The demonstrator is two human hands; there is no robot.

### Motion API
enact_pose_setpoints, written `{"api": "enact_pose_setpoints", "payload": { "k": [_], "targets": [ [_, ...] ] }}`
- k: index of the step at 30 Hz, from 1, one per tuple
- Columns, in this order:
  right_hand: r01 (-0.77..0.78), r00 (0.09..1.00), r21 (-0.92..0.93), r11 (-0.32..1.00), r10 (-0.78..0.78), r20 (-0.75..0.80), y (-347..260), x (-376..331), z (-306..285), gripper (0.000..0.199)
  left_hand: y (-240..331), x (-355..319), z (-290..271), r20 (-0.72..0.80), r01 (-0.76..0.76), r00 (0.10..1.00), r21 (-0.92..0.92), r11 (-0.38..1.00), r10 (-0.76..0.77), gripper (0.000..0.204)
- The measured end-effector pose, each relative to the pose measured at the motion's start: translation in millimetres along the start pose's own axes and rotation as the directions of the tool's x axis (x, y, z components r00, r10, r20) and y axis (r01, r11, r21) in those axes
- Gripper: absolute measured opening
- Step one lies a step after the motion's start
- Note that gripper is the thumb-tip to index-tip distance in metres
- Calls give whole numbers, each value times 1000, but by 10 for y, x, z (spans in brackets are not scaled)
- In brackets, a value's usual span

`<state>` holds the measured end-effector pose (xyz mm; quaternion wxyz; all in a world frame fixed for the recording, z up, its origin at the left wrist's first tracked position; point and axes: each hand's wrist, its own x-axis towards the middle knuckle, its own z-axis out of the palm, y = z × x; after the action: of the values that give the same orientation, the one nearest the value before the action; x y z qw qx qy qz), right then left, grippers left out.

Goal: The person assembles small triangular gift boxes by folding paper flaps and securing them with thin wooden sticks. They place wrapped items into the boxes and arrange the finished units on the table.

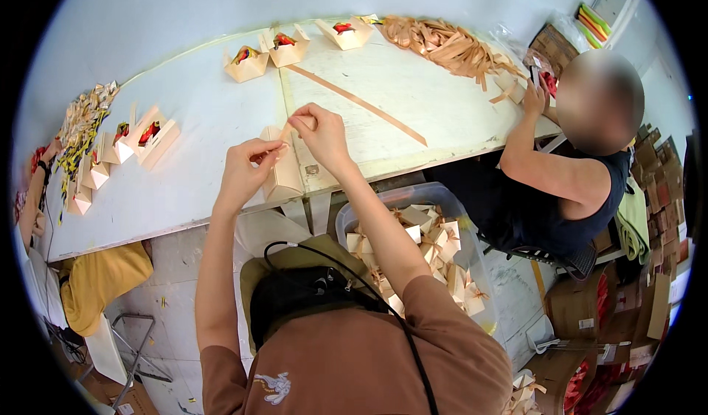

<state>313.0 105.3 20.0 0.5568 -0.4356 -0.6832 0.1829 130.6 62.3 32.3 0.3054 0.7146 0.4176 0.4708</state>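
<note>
A small cream cardboard box (284, 177) lies closed at the near edge of the white table, just ahead of my body. My left hand (249, 166) is closed at the box's upper left, its thumb and finger pinching a tan ribbon at the top fold. From the far right side, my right hand (321, 133) pinches another part of the ribbon (285, 134) above the box. The ribbon's exact loop is partly hidden by my fingers. Beyond my hands, a long loose ribbon (358, 104) lies slanted across the table.
Open boxes with red and yellow contents (285, 48) stand along the back, others (151, 136) at left. A heap of ribbons (442, 45) lies at far right. Below the table, a clear bin (490, 297) holds finished-looking boxes. A co-worker (557, 186) sits right; another person's arm (35, 186) shows left.
</note>
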Motion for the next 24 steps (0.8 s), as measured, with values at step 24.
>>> {"api": "enact_pose_setpoints", "payload": {
  "k": [24],
  "targets": [
    [-334,935,483,809,220,277,-306,-202,-31,17,50,-120,74,-153,175,958,-365,914,-244,28]
  ]
}}
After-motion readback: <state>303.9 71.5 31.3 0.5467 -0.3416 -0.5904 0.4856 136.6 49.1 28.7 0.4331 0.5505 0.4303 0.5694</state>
